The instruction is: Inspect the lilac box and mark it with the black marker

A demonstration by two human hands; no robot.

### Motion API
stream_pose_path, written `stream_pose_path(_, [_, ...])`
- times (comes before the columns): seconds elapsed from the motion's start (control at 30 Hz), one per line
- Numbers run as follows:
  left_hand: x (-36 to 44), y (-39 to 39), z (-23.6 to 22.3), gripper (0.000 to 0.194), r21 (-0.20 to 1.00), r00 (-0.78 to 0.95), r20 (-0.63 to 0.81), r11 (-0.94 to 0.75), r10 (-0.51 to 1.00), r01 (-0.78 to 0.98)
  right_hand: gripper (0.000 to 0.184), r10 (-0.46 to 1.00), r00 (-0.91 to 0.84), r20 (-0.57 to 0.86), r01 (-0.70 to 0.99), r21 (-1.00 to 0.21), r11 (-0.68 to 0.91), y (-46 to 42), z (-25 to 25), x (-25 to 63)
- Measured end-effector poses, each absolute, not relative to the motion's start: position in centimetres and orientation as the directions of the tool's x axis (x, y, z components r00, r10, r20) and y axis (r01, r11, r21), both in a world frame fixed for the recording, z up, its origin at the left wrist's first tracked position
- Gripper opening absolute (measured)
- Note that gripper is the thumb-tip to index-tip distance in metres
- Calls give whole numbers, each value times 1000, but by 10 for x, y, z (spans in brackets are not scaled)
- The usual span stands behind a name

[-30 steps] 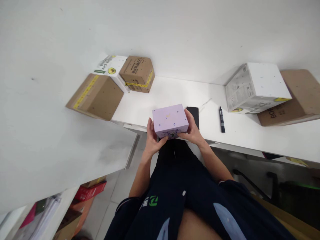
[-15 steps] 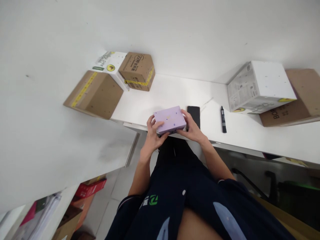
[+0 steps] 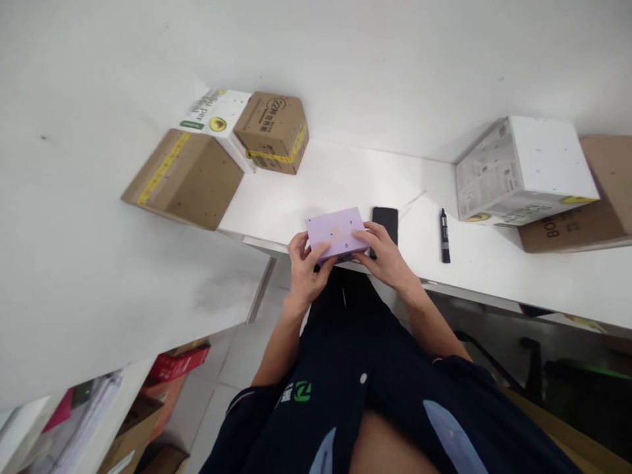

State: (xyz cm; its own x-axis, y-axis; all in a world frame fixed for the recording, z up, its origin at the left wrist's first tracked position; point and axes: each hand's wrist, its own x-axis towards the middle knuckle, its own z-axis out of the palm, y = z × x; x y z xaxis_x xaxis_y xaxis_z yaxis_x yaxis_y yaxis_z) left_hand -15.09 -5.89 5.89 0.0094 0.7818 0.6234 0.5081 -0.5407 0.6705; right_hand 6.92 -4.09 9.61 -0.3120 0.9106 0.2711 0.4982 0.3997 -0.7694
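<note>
A small lilac box (image 3: 338, 232) with a few dark dots on its top is held at the front edge of the white table (image 3: 340, 181). My left hand (image 3: 309, 266) grips its left end, with a finger on the top and the thumb at the near side. At the right end, my right hand (image 3: 385, 257) closes on it, fingers on the top and thumb low at the near side. A black phone (image 3: 386, 222) lies just behind my right hand, which partly covers it. The underside of the box is hidden.
Right of the phone lies a black marker (image 3: 445, 237). A white carton (image 3: 555, 158) and a brown carton (image 3: 573, 227) stand at the right. Back left are a brown box (image 3: 274, 128), a white carton (image 3: 222, 115) and a larger brown carton (image 3: 197, 178). A white panel (image 3: 187, 289) rises at the left.
My right fingers have moved from the box's right edge onto its top. The left hand keeps its hold, and the box stays almost in place while the view shifts slightly.
</note>
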Motion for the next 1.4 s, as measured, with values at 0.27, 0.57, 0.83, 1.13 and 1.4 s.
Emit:
stream_pose_path(0.27, [-140,-62,54,35,579,-11,713,-579,702,575,43,892,-323,315,539,-714,447,-47,101,76])
stream_pose_path(0.57, [-130,-70,55,30,495,-28,735,-508,678,705,48,891,394,226,783,-590,-197,-45,65,177])
stream_pose_path(0.83, [-124,-71,57,25,495,-60,741,-485,668,721,56,853,521,-8,810,-309,-498,-41,44,218])
stream_pose_path(1.13, [-121,-53,51,24,482,-77,771,-499,632,720,29,872,489,-8,15,-1000,-17,-33,82,191])
stream_pose_path(1.4, [-116,-51,44,18,518,-126,741,-442,659,733,24,876,240,418,-130,-880,456,-53,153,98])
